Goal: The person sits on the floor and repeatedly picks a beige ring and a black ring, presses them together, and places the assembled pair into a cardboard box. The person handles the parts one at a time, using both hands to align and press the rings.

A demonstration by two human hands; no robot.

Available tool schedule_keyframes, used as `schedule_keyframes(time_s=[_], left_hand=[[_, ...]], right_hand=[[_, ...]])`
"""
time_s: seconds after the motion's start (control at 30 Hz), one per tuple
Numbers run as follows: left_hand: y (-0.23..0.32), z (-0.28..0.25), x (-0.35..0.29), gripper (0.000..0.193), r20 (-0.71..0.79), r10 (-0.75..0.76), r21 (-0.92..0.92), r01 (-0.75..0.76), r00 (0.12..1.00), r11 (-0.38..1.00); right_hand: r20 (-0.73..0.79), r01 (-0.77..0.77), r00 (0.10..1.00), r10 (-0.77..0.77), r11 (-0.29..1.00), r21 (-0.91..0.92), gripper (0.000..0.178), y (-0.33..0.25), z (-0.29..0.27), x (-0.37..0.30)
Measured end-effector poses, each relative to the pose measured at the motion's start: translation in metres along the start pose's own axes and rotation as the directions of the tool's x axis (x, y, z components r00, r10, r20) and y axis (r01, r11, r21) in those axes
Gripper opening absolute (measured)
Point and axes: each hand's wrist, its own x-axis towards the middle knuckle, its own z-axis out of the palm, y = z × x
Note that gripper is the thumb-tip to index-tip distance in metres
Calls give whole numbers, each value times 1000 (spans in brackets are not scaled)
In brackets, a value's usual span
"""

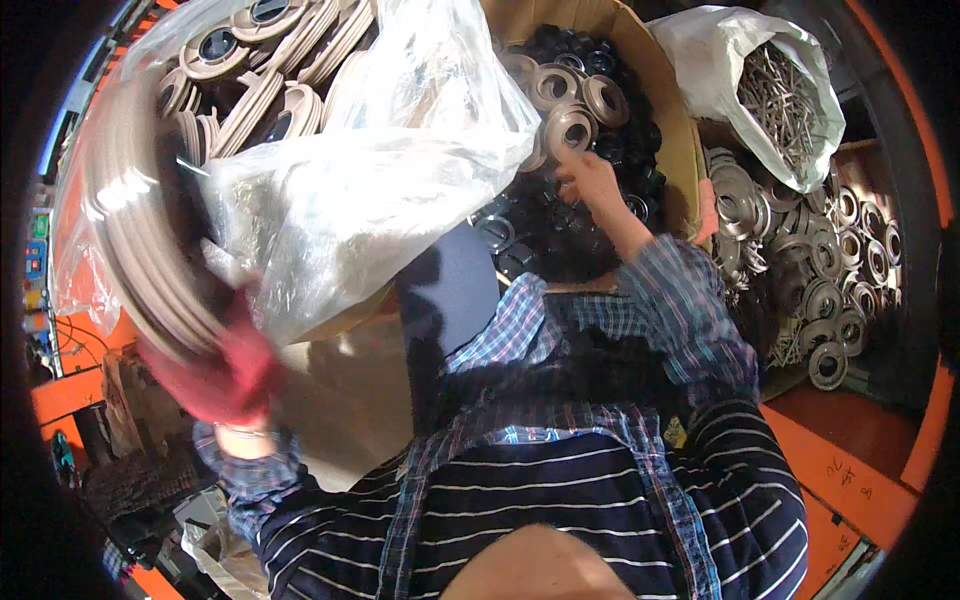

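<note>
My left hand, in a red glove, grips the lower end of a long stack of beige ringed discs. The stack rises in a curve at the left and is blurred by motion. My bare right hand is over a cardboard box of black round parts. Its bent fingers close at the lower rim of a beige flanged ring. More beige rings lie around that one, on top of the black parts.
A clear plastic bag spreads over the left side, with stacked beige discs behind it. At the far right stand a white sack of thin metal pieces and a heap of grey-beige rings. An orange frame borders the right.
</note>
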Motion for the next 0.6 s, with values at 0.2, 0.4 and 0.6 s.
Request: schedule_keyframes(time_s=[0.2,0.4,0.6], left_hand=[[-4,26,-2,78,-88,245,-102,-253,966,962],[16,183,-98,70,608,-275,-591,656,745,470],[6,224,-123,27,821,-315,-558,788,477,-260]], right_hand=[[-107,-194,981,164,876,-441,76,71,24,126],[222,364,931,-289,763,-534,56,-3,20,19],[470,331,874,-122,857,-394,39,-50,-50,-73]])
